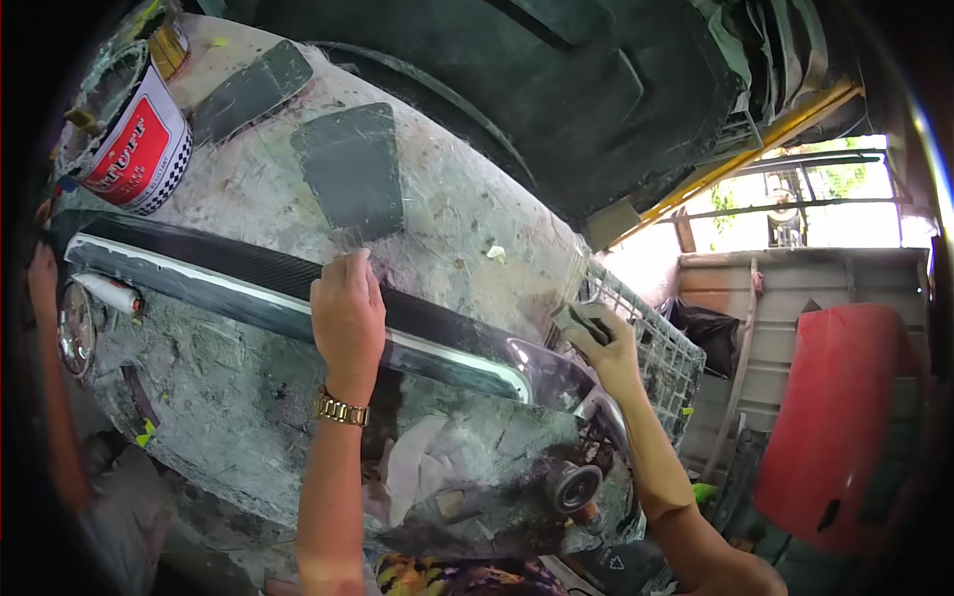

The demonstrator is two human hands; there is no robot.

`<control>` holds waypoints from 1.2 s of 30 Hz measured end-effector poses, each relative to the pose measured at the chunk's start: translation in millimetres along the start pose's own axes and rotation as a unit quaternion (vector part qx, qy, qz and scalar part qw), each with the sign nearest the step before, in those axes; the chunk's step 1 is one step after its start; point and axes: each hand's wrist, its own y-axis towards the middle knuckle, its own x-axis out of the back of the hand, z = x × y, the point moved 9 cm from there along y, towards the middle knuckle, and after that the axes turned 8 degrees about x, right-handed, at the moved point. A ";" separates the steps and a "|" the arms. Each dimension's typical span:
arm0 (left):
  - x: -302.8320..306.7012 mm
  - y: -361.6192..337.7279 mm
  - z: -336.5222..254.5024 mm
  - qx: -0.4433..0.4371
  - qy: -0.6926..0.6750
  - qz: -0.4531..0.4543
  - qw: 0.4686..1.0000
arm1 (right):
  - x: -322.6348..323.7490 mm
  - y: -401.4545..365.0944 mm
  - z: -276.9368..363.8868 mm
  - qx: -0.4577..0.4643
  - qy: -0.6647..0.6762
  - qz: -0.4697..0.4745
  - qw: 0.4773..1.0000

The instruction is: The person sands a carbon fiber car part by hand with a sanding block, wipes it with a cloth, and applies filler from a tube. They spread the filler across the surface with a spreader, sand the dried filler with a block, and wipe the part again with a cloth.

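A long dark car part [437, 316] with a mesh section and a pale strip along its edge lies across the stained work surface [467, 238]. My left hand [348, 318], with a gold watch at the wrist, is over the middle of the part; its fingers are pressed together at the mesh's upper edge, and what they hold, if anything, is too small to name. Near the part's right end my right hand [606, 348] grips a small greyish pad [579, 328]. Two dark flat sheets, one upper left [253, 89] and one nearer the middle [353, 169], lie beyond the part.
A red-and-white can [144, 149] stands at the upper left. A round speaker-like object [574, 487] and crumpled paper [412, 467] lie near the front. A wire rack [646, 343] is at the right. At the left edge is another person's arm [55, 368]. A red panel [835, 427] leans behind.
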 end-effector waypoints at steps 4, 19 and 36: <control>0.8 5.0 0.3 0.009 0.006 0.001 1.000 | -9.7 -13.1 34.1 0.068 -0.089 0.043 0.993; 1.1 6.1 -0.2 0.021 0.002 0.018 1.000 | -88.0 -34.8 29.7 0.273 -0.225 0.126 0.927; 1.4 6.4 -0.4 0.006 0.002 0.006 1.000 | -92.6 -26.9 38.1 0.263 -0.196 0.126 0.936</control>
